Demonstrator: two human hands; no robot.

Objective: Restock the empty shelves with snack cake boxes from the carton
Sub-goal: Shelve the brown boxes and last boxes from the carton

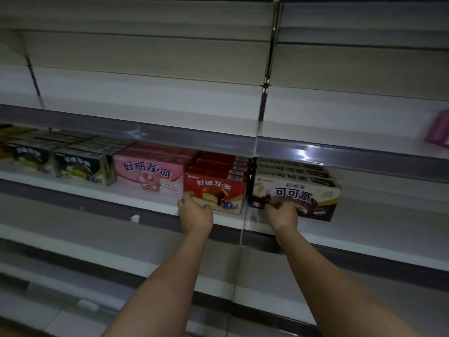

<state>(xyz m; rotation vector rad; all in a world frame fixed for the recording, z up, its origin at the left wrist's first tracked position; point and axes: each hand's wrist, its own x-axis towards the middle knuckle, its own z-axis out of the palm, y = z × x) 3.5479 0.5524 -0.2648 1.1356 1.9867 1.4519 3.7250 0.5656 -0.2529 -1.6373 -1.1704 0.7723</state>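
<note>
My left hand (194,210) curls its grip on the lower-left corner of the red box (215,192); my right hand (283,211) pinches the bottom front edge of the cocoa box (295,190), at three o'clock from the red one. Both sit on the shelf (150,203). I judge them light, stiff cardboard, slightly slick, crushable at the corners; best held by the edges.

A pink package (439,132) at the far right was cut off by the edge and too blurred to identify. The left hand (195,210) hid the red box's (215,190) lower left corner; the right hand (283,212) covered part of the cocoa box (295,193).
</note>
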